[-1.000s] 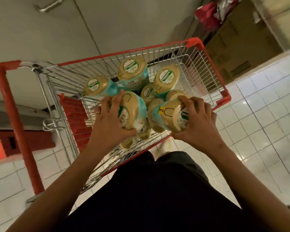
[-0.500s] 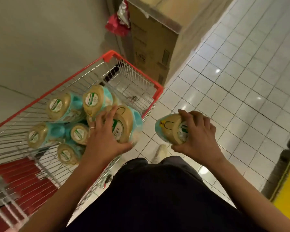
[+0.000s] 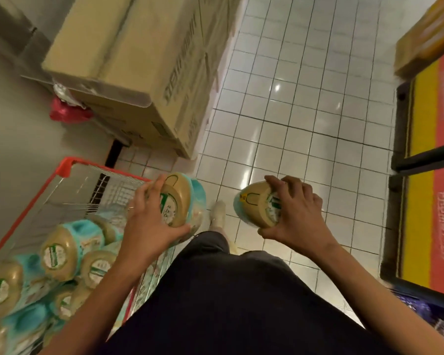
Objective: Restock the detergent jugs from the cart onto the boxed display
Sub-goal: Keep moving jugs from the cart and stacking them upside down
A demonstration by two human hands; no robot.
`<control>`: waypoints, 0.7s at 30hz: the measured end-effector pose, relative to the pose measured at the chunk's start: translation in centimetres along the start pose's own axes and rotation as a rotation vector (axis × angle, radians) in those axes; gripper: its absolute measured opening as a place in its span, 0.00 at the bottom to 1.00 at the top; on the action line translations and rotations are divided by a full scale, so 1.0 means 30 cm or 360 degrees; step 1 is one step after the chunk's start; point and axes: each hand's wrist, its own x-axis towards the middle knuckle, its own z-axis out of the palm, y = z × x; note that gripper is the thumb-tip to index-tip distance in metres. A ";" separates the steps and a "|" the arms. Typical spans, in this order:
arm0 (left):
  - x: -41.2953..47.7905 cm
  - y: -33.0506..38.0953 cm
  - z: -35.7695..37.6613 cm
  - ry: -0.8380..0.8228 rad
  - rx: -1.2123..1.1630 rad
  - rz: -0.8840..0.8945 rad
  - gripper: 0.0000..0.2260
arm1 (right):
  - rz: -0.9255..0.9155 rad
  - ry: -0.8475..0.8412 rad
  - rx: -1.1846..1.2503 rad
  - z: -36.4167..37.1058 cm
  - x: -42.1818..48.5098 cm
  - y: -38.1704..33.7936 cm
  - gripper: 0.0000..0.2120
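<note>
- Gripping one detergent jug each, both hands are closed around tan caps: the left hand (image 3: pixel 149 226) clasps a jug (image 3: pixel 182 201) above the cart's near-right corner, and the right hand (image 3: pixel 296 213) holds a second jug (image 3: pixel 256 206) clear of the cart, over open floor.
- Remaining jugs (image 3: pixel 59 252), tan-capped with turquoise bodies, lie heaped in the wire cart (image 3: pixel 64 167) at lower left; its rim is red.
- Dark trousers and one pale shoe (image 3: pixel 217 212) show between the two arms.
- Flooring is glossy white tile (image 3: pixel 292 111) with dark grout and glare spots.
- A large cardboard box (image 3: pixel 139 60) stands beyond the cart against a grey wall, a red bag (image 3: pixel 67 112) wedged beside it.
- A red-and-yellow promotional panel (image 3: pixel 436 175) in a dark frame runs along the right edge, a tan carton (image 3: pixel 426 39) above it.
- Label text is blurred and unreadable; the cart is cut off at the left and bottom edges.
</note>
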 end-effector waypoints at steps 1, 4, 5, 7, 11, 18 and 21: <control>0.055 0.031 -0.004 -0.0032 0.0014 0.0029 0.59 | 0.0037 0.0009 0.0022 -0.018 0.033 0.019 0.58; 0.234 0.119 -0.024 -0.0126 0.0037 0.0128 0.58 | 0.0130 0.0030 0.0056 -0.073 0.154 0.060 0.57; 0.294 0.146 -0.033 -0.0146 0.0037 0.0167 0.58 | 0.0153 0.0039 0.0063 -0.091 0.197 0.069 0.57; 0.426 0.202 -0.049 -0.0171 0.0036 0.0225 0.57 | 0.0203 0.0069 0.0095 -0.134 0.294 0.083 0.57; 0.693 0.321 -0.091 -0.0230 0.0014 0.0313 0.56 | 0.0327 0.0140 0.0157 -0.242 0.491 0.102 0.56; 1.106 0.543 -0.199 -0.0227 0.0036 0.0500 0.53 | 0.0456 0.0194 0.0165 -0.448 0.799 0.139 0.57; 1.248 0.627 -0.239 -0.0221 0.0012 0.0533 0.54 | 0.0473 0.0203 0.0168 -0.528 0.924 0.165 0.57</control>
